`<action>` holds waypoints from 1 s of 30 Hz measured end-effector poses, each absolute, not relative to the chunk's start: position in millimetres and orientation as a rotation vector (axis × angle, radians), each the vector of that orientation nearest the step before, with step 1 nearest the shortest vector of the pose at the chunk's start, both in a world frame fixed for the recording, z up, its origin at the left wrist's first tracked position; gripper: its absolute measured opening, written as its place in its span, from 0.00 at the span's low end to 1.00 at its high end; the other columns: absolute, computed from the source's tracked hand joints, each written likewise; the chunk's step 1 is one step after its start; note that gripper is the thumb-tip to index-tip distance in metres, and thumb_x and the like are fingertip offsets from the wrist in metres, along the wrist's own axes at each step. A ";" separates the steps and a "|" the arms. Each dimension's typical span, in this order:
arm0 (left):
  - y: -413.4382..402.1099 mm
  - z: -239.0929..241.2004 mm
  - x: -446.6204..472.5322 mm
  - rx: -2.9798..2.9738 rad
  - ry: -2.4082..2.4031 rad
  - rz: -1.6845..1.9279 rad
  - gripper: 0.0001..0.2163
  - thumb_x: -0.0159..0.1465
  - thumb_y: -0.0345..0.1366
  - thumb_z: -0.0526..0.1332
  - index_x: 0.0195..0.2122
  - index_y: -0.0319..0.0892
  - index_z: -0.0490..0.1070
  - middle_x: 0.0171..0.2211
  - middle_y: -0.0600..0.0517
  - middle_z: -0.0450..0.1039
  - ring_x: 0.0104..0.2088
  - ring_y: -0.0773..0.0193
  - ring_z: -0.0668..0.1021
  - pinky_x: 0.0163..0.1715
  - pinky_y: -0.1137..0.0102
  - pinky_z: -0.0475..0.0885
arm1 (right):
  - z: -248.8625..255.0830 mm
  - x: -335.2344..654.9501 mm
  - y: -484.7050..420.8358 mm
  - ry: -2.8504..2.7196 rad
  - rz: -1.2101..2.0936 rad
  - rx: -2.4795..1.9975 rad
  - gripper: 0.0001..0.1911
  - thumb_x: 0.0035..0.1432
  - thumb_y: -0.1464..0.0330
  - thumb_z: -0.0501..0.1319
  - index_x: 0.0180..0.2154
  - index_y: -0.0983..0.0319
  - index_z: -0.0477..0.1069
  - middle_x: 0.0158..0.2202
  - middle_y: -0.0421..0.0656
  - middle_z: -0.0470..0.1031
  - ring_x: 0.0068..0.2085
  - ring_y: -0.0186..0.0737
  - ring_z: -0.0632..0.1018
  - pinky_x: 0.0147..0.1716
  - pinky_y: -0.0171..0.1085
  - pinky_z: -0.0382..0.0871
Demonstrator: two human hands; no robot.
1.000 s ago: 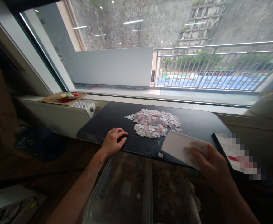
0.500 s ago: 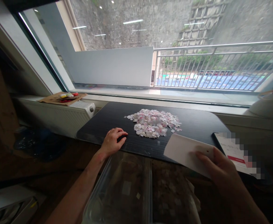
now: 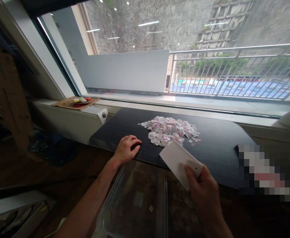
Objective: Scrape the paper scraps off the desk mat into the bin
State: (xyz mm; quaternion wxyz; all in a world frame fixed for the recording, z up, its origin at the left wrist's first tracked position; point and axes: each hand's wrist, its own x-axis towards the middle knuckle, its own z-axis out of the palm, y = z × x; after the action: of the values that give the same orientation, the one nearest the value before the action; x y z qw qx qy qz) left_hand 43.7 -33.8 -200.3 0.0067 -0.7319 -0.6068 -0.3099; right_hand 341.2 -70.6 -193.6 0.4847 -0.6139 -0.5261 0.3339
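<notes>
A heap of small white and pink paper scraps (image 3: 171, 130) lies on a dark tabletop (image 3: 217, 138) by the window. My right hand (image 3: 202, 188) grips a white flat scraper card (image 3: 177, 158), its far edge touching the near side of the heap. My left hand (image 3: 126, 148) rests on the table's near edge left of the heap, fingers curled, holding nothing that I can see. Below the table edge, between my arms, sits a clear plastic bin (image 3: 137, 201) with a few scraps in it.
A white radiator (image 3: 72, 120) stands at the left with a cardboard sheet and small coloured items (image 3: 76, 101) on top. A blurred-out flat object (image 3: 264, 172) lies at the table's right. A large window with a railing outside fills the background.
My right hand has swung the scraper card left and forward, from the table's right front to the near edge of the heap. The view has shifted a little. My left hand stays put.
</notes>
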 end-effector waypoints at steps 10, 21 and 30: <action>-34.4 -200.7 45.3 -2.279 -1.898 -0.974 0.09 0.63 0.34 0.60 0.42 0.45 0.78 0.42 0.49 0.75 0.45 0.57 0.76 0.54 0.56 0.68 | -179.2 340.0 -77.7 -1.281 0.823 -1.486 0.19 0.51 0.52 0.63 0.36 0.59 0.73 0.23 0.37 0.73 0.25 0.40 0.73 0.25 0.36 0.66; -35.0 -200.1 46.2 -2.280 -1.897 -0.967 0.09 0.63 0.34 0.60 0.42 0.44 0.78 0.42 0.48 0.75 0.45 0.57 0.76 0.54 0.57 0.68 | -171.4 343.8 -88.6 -1.193 0.996 -1.453 0.17 0.51 0.53 0.64 0.36 0.59 0.73 0.24 0.38 0.76 0.25 0.39 0.74 0.24 0.35 0.67; -34.8 -202.2 44.2 -2.276 -1.888 -0.988 0.09 0.63 0.35 0.59 0.41 0.45 0.78 0.42 0.49 0.75 0.45 0.57 0.76 0.54 0.56 0.68 | -181.0 381.6 -26.5 -1.104 0.641 -1.523 0.18 0.51 0.55 0.65 0.38 0.61 0.73 0.26 0.39 0.75 0.27 0.42 0.76 0.26 0.37 0.68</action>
State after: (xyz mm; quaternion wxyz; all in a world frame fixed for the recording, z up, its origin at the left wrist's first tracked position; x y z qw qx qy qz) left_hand 44.2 -34.8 -202.2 0.0118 -0.7298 -0.6056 -0.3169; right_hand 381.6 -26.5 -181.0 0.5458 -0.6421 -0.4655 0.2703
